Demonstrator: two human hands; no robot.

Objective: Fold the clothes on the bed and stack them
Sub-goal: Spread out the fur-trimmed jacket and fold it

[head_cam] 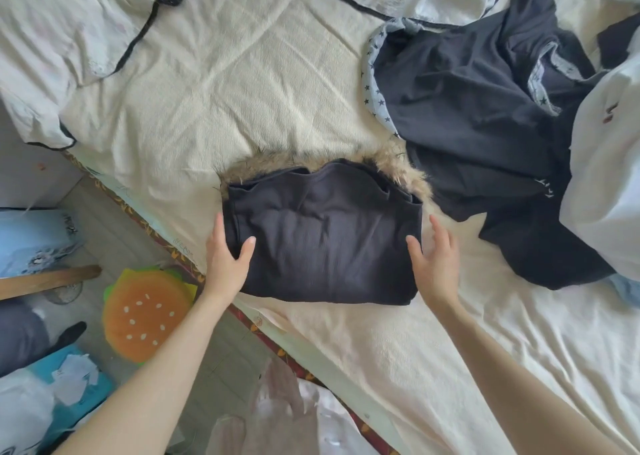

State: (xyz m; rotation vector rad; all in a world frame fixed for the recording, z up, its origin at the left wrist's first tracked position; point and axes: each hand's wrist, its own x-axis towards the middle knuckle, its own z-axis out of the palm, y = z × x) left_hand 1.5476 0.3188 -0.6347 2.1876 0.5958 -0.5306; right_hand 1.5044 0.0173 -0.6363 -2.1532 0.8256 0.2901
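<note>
Dark navy, fur-trimmed: folded jacket (322,233) lying near the front edge of the cream bed (207,84). Left hand (227,260) at its left edge, fingers straight along the side, thumb on top of the cloth. Right hand (434,260) spread wide just beside the right edge, holding nothing. Unfolded dark clothes (478,115) heaped behind to the right. Burger cushion (145,316) down on the floor.

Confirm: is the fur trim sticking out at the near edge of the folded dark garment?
No, the fur trim shows along the far edge of the folded dark garment, away from both hands.
</note>
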